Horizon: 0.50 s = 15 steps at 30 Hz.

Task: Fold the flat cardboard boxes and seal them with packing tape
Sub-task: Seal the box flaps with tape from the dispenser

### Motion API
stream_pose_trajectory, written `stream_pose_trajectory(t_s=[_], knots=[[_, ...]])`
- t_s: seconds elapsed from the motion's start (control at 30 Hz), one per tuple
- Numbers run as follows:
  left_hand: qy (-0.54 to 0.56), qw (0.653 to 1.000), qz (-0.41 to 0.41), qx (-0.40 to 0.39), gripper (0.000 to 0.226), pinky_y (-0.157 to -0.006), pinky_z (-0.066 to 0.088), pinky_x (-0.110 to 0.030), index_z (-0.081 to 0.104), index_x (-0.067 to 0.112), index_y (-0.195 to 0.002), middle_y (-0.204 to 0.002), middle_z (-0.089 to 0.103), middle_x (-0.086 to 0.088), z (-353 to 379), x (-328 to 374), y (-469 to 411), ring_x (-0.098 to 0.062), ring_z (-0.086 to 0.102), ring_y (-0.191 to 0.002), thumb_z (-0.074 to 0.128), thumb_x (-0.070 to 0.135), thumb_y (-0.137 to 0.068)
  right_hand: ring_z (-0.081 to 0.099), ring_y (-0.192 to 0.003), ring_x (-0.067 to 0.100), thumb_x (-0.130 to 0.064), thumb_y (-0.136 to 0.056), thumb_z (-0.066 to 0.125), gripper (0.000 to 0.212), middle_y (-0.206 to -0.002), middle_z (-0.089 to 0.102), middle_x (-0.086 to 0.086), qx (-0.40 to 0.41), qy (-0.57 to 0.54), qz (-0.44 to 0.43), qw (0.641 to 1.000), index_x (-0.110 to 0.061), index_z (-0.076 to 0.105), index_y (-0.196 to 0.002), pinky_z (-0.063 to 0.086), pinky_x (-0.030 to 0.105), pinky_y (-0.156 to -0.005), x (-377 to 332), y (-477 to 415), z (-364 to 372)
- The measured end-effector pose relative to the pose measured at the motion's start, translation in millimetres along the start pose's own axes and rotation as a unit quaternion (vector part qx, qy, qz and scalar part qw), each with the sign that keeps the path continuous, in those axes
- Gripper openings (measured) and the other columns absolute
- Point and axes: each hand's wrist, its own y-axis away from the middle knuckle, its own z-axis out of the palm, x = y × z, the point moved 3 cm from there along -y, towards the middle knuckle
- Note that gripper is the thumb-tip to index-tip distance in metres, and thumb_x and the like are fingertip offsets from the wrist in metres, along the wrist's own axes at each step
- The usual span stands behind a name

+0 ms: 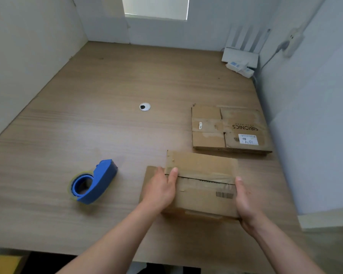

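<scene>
Two hands are bracing one box point(204, 192) on the table point(87, 119). I am seeing the left hand point(161, 189) lying flat on the box's top, fingers straight and pressing the flaps down by the centre seam. The right hand point(245, 200) is pushing flat against the box's right side, fingers straight, gripping nothing.

I am judging the folding of this box nearly done: the top flaps are meeting, though one side flap is sticking out beneath the left hand. I am finding only worn tape along the seam, so sealing is yet to come. The tape dispenser point(93, 181) is lying well left of the left hand, untouched. Beyond the right hand a flat box point(228, 129) is lying unfolded, so at least one more is waiting.
</scene>
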Motion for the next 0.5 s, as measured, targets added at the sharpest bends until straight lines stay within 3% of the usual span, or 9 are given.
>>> stream_pose_trajectory(t_s=[0.07, 0.13, 0.23, 0.33, 0.4, 0.43, 0.5], knots=[[-0.229, 0.969, 0.062, 0.072, 0.088, -0.119, 0.016, -0.053, 0.003, 0.011, -0.156, -0.165, -0.003, -0.017, -1.8, 26.3, 10.2, -0.037, 0.001, -0.152, 0.026, 0.069, -0.094, 0.057, -0.122, 0.024, -0.077, -0.090, 0.037, 0.073, -0.126, 0.065, 0.005, 0.023, 0.003, -0.031, 0.999, -0.015, 0.070, -0.113, 0.040, 0.037, -0.109, -22.0, 33.5, 9.6], [-0.259, 0.943, 0.194, 0.076, 0.088, -0.119, 0.000, -0.056, -0.008, 0.017, -0.157, -0.162, -0.025, -0.012, 16.6, 63.5, 30.9, -0.035, -0.022, -0.149, 0.017, 0.072, -0.093, 0.055, -0.121, 0.026, -0.043, -0.107, 0.035, 0.049, -0.123, 0.060, 0.007, 0.045, 0.020, -0.043, 0.998, -0.008, 0.066, -0.119, 0.038, 0.029, -0.099, -19.7, 52.9, 17.8], [-0.298, 0.909, 0.292, -0.003, 0.082, -0.118, -0.005, -0.063, 0.006, 0.024, -0.159, -0.166, -0.014, -0.007, 68.0, 81.7, 44.7, -0.032, -0.025, -0.147, 0.006, 0.074, -0.094, 0.059, -0.122, 0.030, -0.030, -0.109, 0.035, 0.044, -0.124, 0.067, 0.014, 0.059, -0.043, -0.051, 0.996, -0.003, 0.068, -0.117, 0.041, 0.037, -0.107, 2.1, 65.4, 25.0], [-0.336, 0.898, 0.284, -0.023, 0.078, -0.119, -0.006, -0.062, 0.004, 0.027, -0.159, -0.166, -0.014, -0.001, 78.3, 74.1, 38.0, -0.030, -0.023, -0.149, 0.005, 0.072, -0.095, 0.064, -0.112, 0.018, -0.016, -0.108, 0.038, 0.032, -0.111, 0.070, 0.000, 0.036, -0.110, -0.030, 0.993, -0.009, 0.070, -0.112, 0.044, 0.032, -0.106, 3.0, 67.9, 19.5], [-0.343, 0.890, 0.300, -0.014, 0.073, -0.119, -0.004, -0.062, 0.003, 0.026, -0.159, -0.166, -0.014, 0.000, 73.5, 74.3, 38.2, -0.029, -0.023, -0.149, 0.008, 0.067, -0.098, 0.065, -0.110, 0.007, -0.021, -0.105, 0.046, 0.029, -0.112, 0.072, -0.002, -0.019, -0.144, -0.026, 0.989, -0.008, 0.069, -0.118, 0.047, 0.027, -0.104, 4.3, 63.4, 16.0], [-0.344, 0.887, 0.308, -0.011, 0.071, -0.119, -0.001, -0.062, 0.003, 0.026, -0.159, -0.166, -0.015, 0.000, 70.4, 74.7, 38.8, -0.028, -0.024, -0.149, 0.011, 0.064, -0.099, 0.064, -0.116, 0.008, -0.032, -0.101, 0.053, 0.036, -0.120, 0.071, 0.000, -0.052, -0.153, -0.013, 0.987, -0.009, 0.066, -0.126, 0.045, 0.032, -0.109, 4.7, 61.0, 15.1], [-0.337, 0.898, 0.283, 0.019, 0.069, -0.120, 0.003, -0.061, 0.003, 0.027, -0.159, -0.165, -0.019, 0.002, 58.2, 66.9, 39.5, -0.028, -0.025, -0.148, 0.018, 0.061, -0.101, 0.049, -0.136, 0.013, -0.050, -0.090, 0.065, 0.070, -0.147, 0.053, -0.001, -0.073, -0.101, -0.003, 0.992, -0.018, 0.045, -0.149, 0.033, 0.044, -0.119, 7.6, 54.5, 5.3]])
